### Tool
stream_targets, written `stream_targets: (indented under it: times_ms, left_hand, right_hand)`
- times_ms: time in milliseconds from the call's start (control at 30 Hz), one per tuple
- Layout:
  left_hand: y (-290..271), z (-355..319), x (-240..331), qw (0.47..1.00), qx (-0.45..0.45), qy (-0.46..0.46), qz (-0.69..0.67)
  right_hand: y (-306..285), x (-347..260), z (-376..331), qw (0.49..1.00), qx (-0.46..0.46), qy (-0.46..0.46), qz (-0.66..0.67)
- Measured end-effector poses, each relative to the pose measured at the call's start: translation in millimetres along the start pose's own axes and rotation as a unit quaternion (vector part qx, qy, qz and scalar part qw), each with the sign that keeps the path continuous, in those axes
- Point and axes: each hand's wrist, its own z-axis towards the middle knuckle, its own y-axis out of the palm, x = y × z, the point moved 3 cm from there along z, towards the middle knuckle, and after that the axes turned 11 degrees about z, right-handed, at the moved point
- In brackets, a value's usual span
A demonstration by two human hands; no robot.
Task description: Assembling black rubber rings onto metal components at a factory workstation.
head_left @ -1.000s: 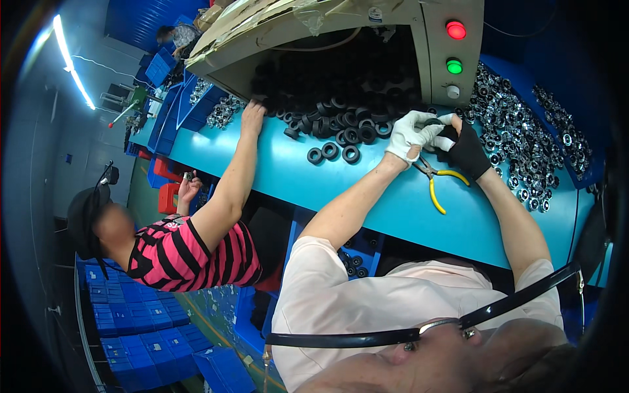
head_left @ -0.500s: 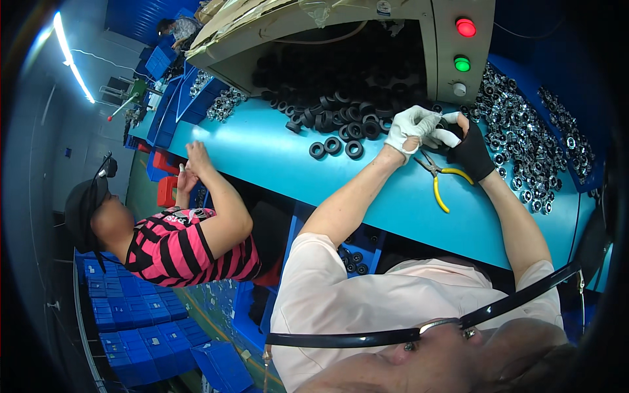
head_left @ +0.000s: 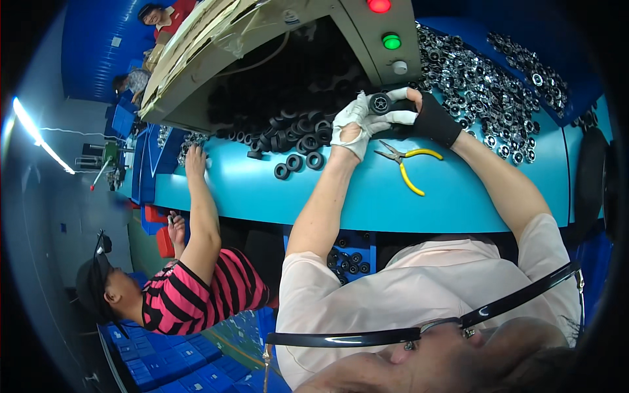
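A small black wheel [head_left: 380, 103] with a silvery spoked hub is held up above the bench, its face visible. My left hand [head_left: 352, 131], in a white glove with bare patches, pinches it from the left. From the right, the white-covered fingertips of my right hand [head_left: 429, 119], in a black fingerless glove, close on its edge; part of their grip is hidden. Just below my hands lie pliers [head_left: 413, 178] with yellow handles, jaws spread. Loose black tyres [head_left: 294, 162] lie left of my left hand, and shiny chrome hubs [head_left: 481, 98] are heaped beyond my right.
A beige machine housing [head_left: 350, 39] with red and green lamps stands behind the tyres on the turquoise bench [head_left: 249, 187]. Under the bench edge, a blue bin [head_left: 370, 252] holds finished-looking wheels. At left, a co-worker in a striped shirt [head_left: 209, 288] reaches onto the bench.
The view has shifted. The wheel's hub face now shows between my fingers, where it was hidden before. The co-worker's hands have parted, one stretching to the parts on the bench.
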Motion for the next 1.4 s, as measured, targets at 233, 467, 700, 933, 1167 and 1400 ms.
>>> stream_targets:
  times_ms: [233, 467, 700, 933, 1167, 1400]
  left_hand:
    - [1.6, 2.9, -2.7, 1.0, 0.002, -0.014, 0.009]
    - [4.9, -4.3, -2.1, 0.989, 0.01, 0.077, 0.127]
    - [10.3, -4.7, -14.7, 0.985, 0.041, 0.112, 0.126]
    - [16.8, -8.6, -11.8, 0.974, 0.063, 0.138, 0.171]
    - [8.6, -1.4, -9.2, 0.993, 0.012, 0.024, 0.113]
    - [17.1, -8.1, -1.3, 0.991, 0.001, 0.055, 0.126]
  right_hand:
    - [-8.4, 4.6, 0.9, 0.999, 0.012, -0.032, -0.025]
    - [8.3, -5.6, -1.8, 0.995, 0.072, 0.003, -0.065]
    - [11.7, -3.5, -7.8, 0.976, 0.118, -0.105, -0.148]
    - [7.3, 0.0, -2.2, 0.982, 0.126, -0.049, -0.129]
    - [-2.1, 5.3, 3.9, 0.99, 0.062, -0.073, -0.101]
    - [-2.4, 1.1, -3.8, 0.996, 0.035, -0.051, -0.062]
